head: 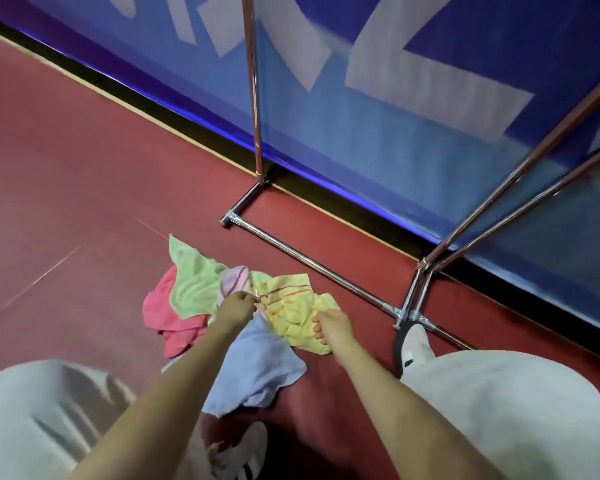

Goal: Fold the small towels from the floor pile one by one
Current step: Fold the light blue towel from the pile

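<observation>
Towel pile (pixel 222 306) on red floor (pixel 66 202), between person's knees: yellow towel (pixel 291 306), green towel (pixel 194 282), pink towel (pixel 163 317), blue towel (pixel 257 365). Left hand (pixel 238 304) curled, pinching cloth at pile middle. Right hand (pixel 331 327) gripping yellow towel edge. Metal rack (pixel 309 261) just beyond pile, blue banner (pixel 361 133) behind.

Left of the towel pile (pixel 222 306), bare red floor (pixel 66 202) lay open to any reach. Right of the pile, a chrome rack's base bar (pixel 309 261) crossed the floor, its uprights (pixel 253 98) rising beyond, and a blue banner (pixel 430 150) closed off the far side.
</observation>
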Tool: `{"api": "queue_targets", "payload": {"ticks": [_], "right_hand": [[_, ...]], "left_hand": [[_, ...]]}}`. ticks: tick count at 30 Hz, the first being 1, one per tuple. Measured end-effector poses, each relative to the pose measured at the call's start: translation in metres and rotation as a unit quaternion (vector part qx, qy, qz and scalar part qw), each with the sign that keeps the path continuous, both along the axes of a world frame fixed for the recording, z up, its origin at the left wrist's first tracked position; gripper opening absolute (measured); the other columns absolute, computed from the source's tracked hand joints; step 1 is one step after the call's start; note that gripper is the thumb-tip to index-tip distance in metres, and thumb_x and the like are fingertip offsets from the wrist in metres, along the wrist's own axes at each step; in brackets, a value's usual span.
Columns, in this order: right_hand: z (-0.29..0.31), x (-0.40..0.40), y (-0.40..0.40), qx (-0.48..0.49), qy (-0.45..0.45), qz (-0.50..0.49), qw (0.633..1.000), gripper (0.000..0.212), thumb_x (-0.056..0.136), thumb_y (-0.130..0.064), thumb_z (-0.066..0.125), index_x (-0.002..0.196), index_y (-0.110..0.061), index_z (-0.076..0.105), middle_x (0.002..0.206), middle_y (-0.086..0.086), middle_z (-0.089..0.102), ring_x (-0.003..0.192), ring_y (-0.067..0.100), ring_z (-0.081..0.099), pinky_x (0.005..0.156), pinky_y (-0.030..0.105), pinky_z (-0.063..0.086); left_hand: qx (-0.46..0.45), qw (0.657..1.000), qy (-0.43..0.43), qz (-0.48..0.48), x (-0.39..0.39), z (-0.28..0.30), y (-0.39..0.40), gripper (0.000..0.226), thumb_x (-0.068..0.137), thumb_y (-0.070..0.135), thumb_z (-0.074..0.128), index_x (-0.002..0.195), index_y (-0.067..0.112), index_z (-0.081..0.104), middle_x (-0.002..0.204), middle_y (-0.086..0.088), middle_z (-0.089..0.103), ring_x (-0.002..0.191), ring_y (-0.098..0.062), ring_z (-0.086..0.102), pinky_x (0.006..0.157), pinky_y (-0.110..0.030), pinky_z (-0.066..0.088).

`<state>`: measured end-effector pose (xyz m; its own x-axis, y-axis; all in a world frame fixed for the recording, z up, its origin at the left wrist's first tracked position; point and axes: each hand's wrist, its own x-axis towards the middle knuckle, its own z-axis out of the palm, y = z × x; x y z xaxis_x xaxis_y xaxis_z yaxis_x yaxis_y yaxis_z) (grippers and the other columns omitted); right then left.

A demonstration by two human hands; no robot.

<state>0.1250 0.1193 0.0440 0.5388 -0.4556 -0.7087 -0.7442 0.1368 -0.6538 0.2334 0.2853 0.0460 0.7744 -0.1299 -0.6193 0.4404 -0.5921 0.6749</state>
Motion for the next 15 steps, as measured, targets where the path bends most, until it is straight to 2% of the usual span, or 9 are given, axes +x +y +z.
{"api": "queue_targets", "payload": {"ticks": [2,3,5,6,8,10,12,15], "right_hand": [[-0.033,-0.004,-0.003,-0.006,0.019,0.007,1.0,0.023,0.086,-0.005,0.048,0.065,-0.011,0.054,0.058,0.004,0.05,0.051,0.016,0.045,0.049,0.024,0.034],[-0.05,-0.006,-0.004,-0.012,0.031,0.018,0.999,0.021,0.086,-0.006,0.048,0.066,-0.011,0.055,0.059,0.005,0.051,0.052,0.017,0.046,0.052,0.026,0.035],[-0.078,-0.01,-0.005,-0.026,0.056,0.043,0.997,0.018,0.084,-0.011,0.047,0.071,-0.009,0.058,0.059,0.005,0.054,0.054,0.02,0.05,0.057,0.029,0.038],[-0.091,-0.012,-0.004,-0.029,0.069,0.046,0.996,0.017,0.083,-0.013,0.046,0.072,-0.01,0.059,0.059,0.004,0.056,0.057,0.021,0.052,0.059,0.03,0.039],[-0.11,-0.013,0.0,-0.025,0.081,0.044,0.995,0.018,0.083,-0.014,0.046,0.067,-0.015,0.056,0.06,0.003,0.056,0.062,0.022,0.053,0.06,0.03,0.039],[-0.129,-0.011,0.007,-0.027,0.082,0.074,0.993,0.018,0.082,-0.015,0.048,0.065,-0.016,0.052,0.064,0.007,0.054,0.065,0.021,0.049,0.06,0.029,0.036],[-0.142,-0.01,0.016,-0.036,0.084,0.134,0.987,0.019,0.082,-0.014,0.047,0.064,-0.017,0.05,0.069,0.008,0.054,0.066,0.02,0.047,0.058,0.028,0.033],[-0.163,-0.013,0.031,-0.067,0.087,0.205,0.972,0.031,0.084,-0.009,0.043,0.057,-0.02,0.035,0.067,0.007,0.048,0.066,0.02,0.044,0.053,0.031,0.029]], "left_hand": [[0.026,0.999,0.021,0.002,0.002,-0.031,0.001,0.03,0.096,0.009,0.041,0.105,0.002,0.068,0.117,-0.022,0.065,0.108,-0.039,0.059,0.096,-0.044,0.048],[0.042,0.999,0.024,0.0,0.003,-0.047,0.001,0.027,0.096,0.01,0.041,0.101,0.004,0.068,0.117,-0.022,0.065,0.111,-0.04,0.058,0.096,-0.045,0.049],[0.068,0.997,0.028,-0.018,0.0,-0.072,-0.004,0.023,0.097,0.01,0.043,0.09,0.007,0.065,0.113,-0.023,0.066,0.108,-0.041,0.059,0.091,-0.044,0.049],[0.078,0.996,0.031,-0.032,-0.003,-0.082,-0.006,0.021,0.097,0.011,0.045,0.091,0.007,0.065,0.111,-0.021,0.066,0.107,-0.04,0.06,0.086,-0.039,0.049],[0.108,0.992,0.041,-0.05,-0.007,-0.103,-0.007,0.022,0.097,0.012,0.048,0.109,0.006,0.065,0.114,-0.016,0.065,0.111,-0.035,0.06,0.082,-0.029,0.045],[0.135,0.988,0.04,-0.058,-0.008,-0.125,-0.002,0.028,0.095,0.011,0.051,0.12,0.005,0.062,0.117,-0.014,0.064,0.113,-0.034,0.06,0.083,-0.027,0.044],[0.168,0.98,0.007,-0.102,-0.007,-0.145,0.008,0.025,0.093,0.008,0.051,0.112,0.001,0.065,0.111,-0.017,0.066,0.108,-0.036,0.061,0.083,-0.031,0.044],[0.196,0.965,-0.025,-0.171,-0.014,-0.167,0.024,0.016,0.088,0.01,0.056,0.095,0.001,0.067,0.097,-0.019,0.068,0.097,-0.037,0.063,0.081,-0.04,0.047]]}}
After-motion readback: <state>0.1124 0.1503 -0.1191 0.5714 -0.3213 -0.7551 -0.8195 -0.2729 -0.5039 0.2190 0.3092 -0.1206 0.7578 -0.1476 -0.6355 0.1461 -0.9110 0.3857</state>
